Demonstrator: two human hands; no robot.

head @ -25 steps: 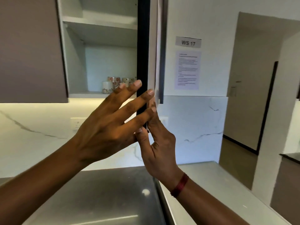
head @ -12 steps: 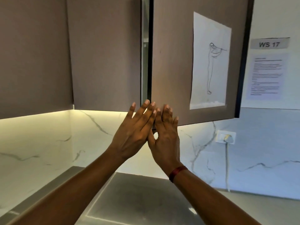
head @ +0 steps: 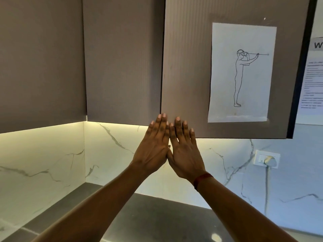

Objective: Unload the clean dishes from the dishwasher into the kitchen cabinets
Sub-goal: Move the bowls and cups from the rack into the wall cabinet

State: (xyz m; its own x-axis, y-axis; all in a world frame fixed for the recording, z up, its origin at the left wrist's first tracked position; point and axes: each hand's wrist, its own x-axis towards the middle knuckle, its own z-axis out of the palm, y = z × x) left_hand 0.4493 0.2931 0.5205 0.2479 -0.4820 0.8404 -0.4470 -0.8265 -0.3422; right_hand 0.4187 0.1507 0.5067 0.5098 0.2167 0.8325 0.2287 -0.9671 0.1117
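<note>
Cabinets: three brown door fronts in a row above the worktop, one left (head: pixel 40 63), one in the middle (head: pixel 122 63), one right (head: pixel 187 67). All face the camera, with their long axes upright and a lit strip under their lower edges.
Wall: white marble (head: pixel 52 154) with grey veins, meeting in a corner below the left door.
Worktop: dark and glossy (head: pixel 157 215), running into that corner.
Left hand (head: pixel 152 149): flat, back to the camera, its fingers (head: pixel 161 124) straight and close together, holding nothing. The tips lie at the seam between the middle and right doors.
Right hand (head: pixel 185 154): flat beside it with the inner edges touching. Its fingers (head: pixel 178 126) are straight, slightly spread and empty, with tips over the right door's lower left corner. Whether they press cannot be told.
Sheet (head: pixel 243 72): one, upright on the right door, with a line drawing of a standing figure, arms held out level.
Notice (head: pixel 312 84): one printed page, too blurred to read.
Label (head: pixel 317 43): above the notice; only "W" shows.
Socket (head: pixel 266 158): one, with a plug in it.
Wristband (head: pixel 202 179): one, red, on the right wrist.
</note>
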